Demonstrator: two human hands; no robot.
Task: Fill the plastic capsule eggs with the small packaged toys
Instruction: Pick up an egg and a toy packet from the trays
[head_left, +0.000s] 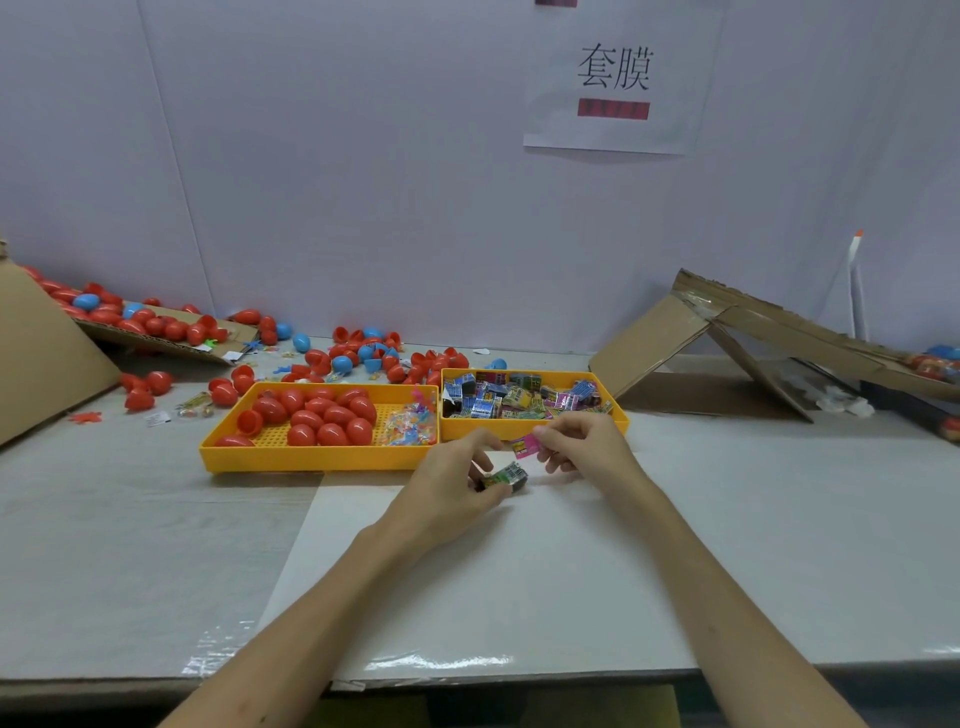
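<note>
**Grey worktable: both hands grasp packets just short of the tray wall**

Grey tabletop (130, 545) runs back to a pale wall (363, 182) that bears a paper sign (613, 78). A white sheet (467, 597) lies on the table under both forearms and reaches the near edge.

The left hand (452, 493) hangs low over the sheet, thumb and curled fingers clamped on a green-and-black packet (506, 475). Just up and to the right of that grip, the right hand (582, 441) pinches a pink packet (524, 446) between its fingertips. The two packets are close together; whether they touch I cannot tell.

Directly beyond the right hand's grip stands the front wall of a yellow tray (478, 428), close behind the pink packet. This tray holds the packaged toys (519, 397) in a loose heap. Beyond and left of the left hand's grip, a second yellow tray (311, 460) sits flush against the first. It holds red capsule eggs (317, 415) and, at its right end, clear bags of small coloured pieces (410, 423).

Behind the trays, more red and blue eggs (363, 356) lie scattered toward the wall. Far left of the grip a tipped cardboard box (47, 358) spills eggs over its flap. Far right, another opened cardboard box (675, 332) slants against the wall.

Nearer than the grips, bare sheet lies between the forearms, and bare tabletop lies either side of them as far as the front edge.
</note>
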